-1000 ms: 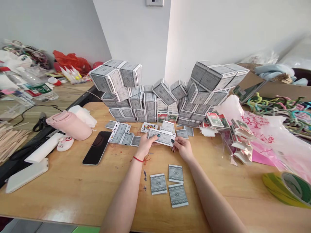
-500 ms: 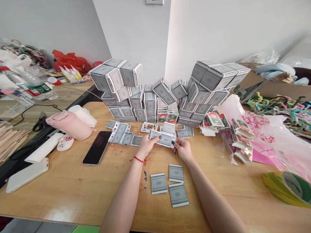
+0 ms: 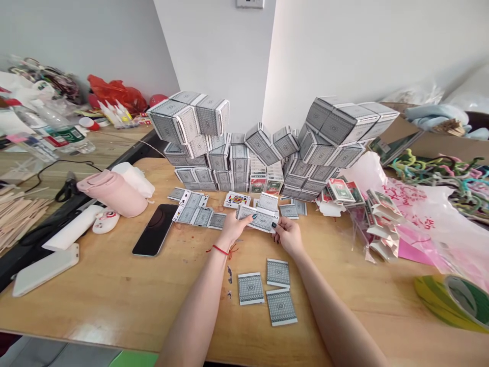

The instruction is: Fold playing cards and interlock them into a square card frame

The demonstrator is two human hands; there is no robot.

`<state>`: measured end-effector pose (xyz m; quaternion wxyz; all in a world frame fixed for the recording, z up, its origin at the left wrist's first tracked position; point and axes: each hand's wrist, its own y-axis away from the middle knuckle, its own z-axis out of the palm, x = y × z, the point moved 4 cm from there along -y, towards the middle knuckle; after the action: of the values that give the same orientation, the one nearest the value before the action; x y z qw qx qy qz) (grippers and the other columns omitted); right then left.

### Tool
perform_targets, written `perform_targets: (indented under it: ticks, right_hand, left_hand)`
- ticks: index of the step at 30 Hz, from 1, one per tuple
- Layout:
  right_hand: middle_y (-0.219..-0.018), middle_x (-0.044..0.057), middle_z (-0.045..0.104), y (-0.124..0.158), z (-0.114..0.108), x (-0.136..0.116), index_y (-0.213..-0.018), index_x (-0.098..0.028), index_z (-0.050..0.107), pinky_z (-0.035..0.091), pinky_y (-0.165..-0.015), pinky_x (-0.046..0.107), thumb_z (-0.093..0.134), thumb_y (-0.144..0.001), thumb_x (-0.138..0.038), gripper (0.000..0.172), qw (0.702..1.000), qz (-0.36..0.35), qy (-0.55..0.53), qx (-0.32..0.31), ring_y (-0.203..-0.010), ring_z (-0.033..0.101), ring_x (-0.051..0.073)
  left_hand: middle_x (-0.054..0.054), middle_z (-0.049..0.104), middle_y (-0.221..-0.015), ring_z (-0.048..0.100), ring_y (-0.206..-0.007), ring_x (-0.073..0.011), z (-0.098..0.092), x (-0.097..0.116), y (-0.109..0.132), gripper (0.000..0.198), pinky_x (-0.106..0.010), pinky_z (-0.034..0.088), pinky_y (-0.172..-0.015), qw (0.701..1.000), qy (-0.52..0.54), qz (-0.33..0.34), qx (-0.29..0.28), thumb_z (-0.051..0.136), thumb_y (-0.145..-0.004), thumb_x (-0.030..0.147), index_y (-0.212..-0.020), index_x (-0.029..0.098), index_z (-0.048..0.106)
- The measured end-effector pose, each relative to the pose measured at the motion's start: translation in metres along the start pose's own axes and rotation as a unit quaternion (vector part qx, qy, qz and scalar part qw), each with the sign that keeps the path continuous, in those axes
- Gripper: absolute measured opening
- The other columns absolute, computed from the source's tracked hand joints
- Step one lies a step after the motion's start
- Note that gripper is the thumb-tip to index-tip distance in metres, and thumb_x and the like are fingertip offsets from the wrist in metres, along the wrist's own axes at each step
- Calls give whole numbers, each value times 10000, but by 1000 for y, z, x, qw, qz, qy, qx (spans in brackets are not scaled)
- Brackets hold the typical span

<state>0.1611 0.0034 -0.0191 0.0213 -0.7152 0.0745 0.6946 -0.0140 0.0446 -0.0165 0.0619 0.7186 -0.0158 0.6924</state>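
Note:
Between my two hands is a playing card [image 3: 262, 220], its grey patterned back facing up. My left hand [image 3: 234, 228] pinches its left end, thumb on top. The fingers of my right hand [image 3: 287, 233] close on its right end, where a "2" shows. Another card [image 3: 268, 202] stands partly raised just behind it; whether the two are joined I cannot tell. A face-up picture card [image 3: 237, 200] lies beyond my left hand. Nearer me on the table lie three folded cards, the left one [image 3: 250, 288] apart from the other two.
Stacked card blocks rise in a left pile [image 3: 191, 122] and a right pile [image 3: 336, 132] at the back. A phone [image 3: 154, 230], a pink bottle [image 3: 114, 192] and loose cards [image 3: 194, 208] are on the left. Opened card boxes [image 3: 382, 224] and tape [image 3: 451, 300] lie right.
The whole view has shifted slightly, so things appear a little further right. Both hands keep their hold on the card, with hardly any visible movement.

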Motion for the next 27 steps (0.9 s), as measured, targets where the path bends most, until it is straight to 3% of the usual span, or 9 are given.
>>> perform_targets:
  ticks: [9, 13, 17, 21, 24, 27]
  right_hand:
    - [-434, -20, 517, 2, 1, -6, -614, -185, 479, 330, -336, 205, 560, -688, -486, 320, 999, -18, -8, 37, -344, 447, 100]
    - [-437, -36, 472, 4, 1, -11, -636, -188, 485, 328, -380, 212, 477, -745, -530, 359, 994, -61, 49, 70, -375, 414, 100]
    - [-446, -35, 429, 7, -1, -11, -610, -178, 510, 295, -426, 216, 430, -779, -497, 370, 972, -108, 165, 126, -424, 380, 102]
    - [-499, -2, 498, 10, -2, -12, -663, -173, 571, 302, -480, 237, 392, -791, -457, 358, 942, -125, 254, 180, -465, 412, 125]
    - [-488, -7, 486, 11, -2, -15, -681, -183, 574, 309, -468, 237, 416, -779, -471, 343, 961, -110, 185, 170, -456, 407, 125]
    - [-434, -34, 409, 8, 2, -15, -632, -192, 528, 298, -401, 229, 422, -775, -517, 371, 993, -48, -30, 106, -394, 357, 103]
  left_hand:
    - [-64, 676, -840, 621, -741, -182, 11, 1, 2, 269, -278, 517, -606, 998, 61, -17, 27, 692, -591, 251, -824, 127, 640]
    - [-61, 674, -888, 629, -765, -183, 16, 1, 3, 304, -292, 527, -627, 995, 100, -13, 18, 685, -611, 275, -877, 139, 628]
    - [-69, 679, -897, 626, -823, -200, 16, 5, 7, 291, -302, 509, -693, 999, 24, 20, 30, 672, -630, 318, -863, 147, 641]
    - [-70, 686, -875, 626, -826, -200, 18, 13, 13, 263, -297, 487, -732, 997, -43, 48, 35, 653, -651, 319, -855, 152, 657]
    - [-75, 684, -879, 622, -839, -203, 19, 15, 14, 267, -298, 483, -741, 998, -12, 43, 43, 660, -644, 321, -845, 145, 655]
    - [-75, 674, -925, 623, -842, -201, 21, 11, 12, 316, -311, 498, -719, 994, 100, 5, 40, 670, -633, 332, -887, 148, 634]
